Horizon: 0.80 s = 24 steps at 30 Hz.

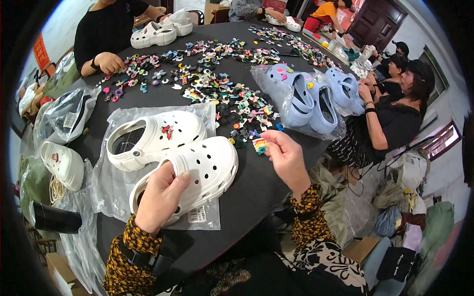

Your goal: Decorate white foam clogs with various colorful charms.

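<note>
My left hand (162, 193) is closed round the near white clog (206, 170), its thumb on the upper and its fingers inside the opening. This clog's holes show no charm. Behind it lies a second white clog (185, 129) with a small red charm (167, 131) in its top. Both are over a clear plastic bag (207, 217) on the dark table. To the right of the near clog's toe, my right hand (285, 157) pinches a rainbow-striped shoe charm (259, 145) between thumb and fingers, above the table. The charm's back is hidden.
Loose charms (212, 81) spread across the dark table (242, 212). Light blue clogs (298, 98) in plastic stand at right, with a seated person (395, 113) beyond. Another white clog (63, 165) and a black cylinder (57, 217) are at left. Across the table, a person's hand (109, 62) touches charms.
</note>
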### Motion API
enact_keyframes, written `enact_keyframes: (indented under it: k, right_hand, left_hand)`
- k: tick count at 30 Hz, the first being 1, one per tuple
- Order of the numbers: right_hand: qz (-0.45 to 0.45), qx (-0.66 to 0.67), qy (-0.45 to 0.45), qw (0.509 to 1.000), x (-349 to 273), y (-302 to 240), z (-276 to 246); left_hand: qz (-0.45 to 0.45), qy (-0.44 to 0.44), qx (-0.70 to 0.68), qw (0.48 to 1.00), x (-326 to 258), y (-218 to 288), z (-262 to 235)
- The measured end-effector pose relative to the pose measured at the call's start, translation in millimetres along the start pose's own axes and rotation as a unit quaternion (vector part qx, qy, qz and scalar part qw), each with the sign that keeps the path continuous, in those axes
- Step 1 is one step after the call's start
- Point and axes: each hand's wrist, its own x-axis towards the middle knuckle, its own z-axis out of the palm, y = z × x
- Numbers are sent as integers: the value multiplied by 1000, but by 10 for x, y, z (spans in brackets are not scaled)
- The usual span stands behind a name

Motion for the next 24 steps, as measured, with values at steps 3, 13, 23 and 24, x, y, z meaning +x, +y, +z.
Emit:
enact_keyframes:
  k: [3, 13, 23, 24]
  right_hand:
    - [27, -40, -2, 999, 21, -21, -117]
    - [-120, -241, 8, 963, 126, 448, -422]
    - [-164, -275, -90, 943, 775, 542, -403]
    - [-166, -278, -90, 942, 812, 586, -384]
  left_hand:
    - [1, -3, -2, 1000, 16, -18, 2]
    - [-2, -19, 0, 1000, 25, -42, -13]
    - [0, -8, 4, 1000, 18, -29, -18]
    - [-1, -10, -1, 1000, 28, -37, -10]
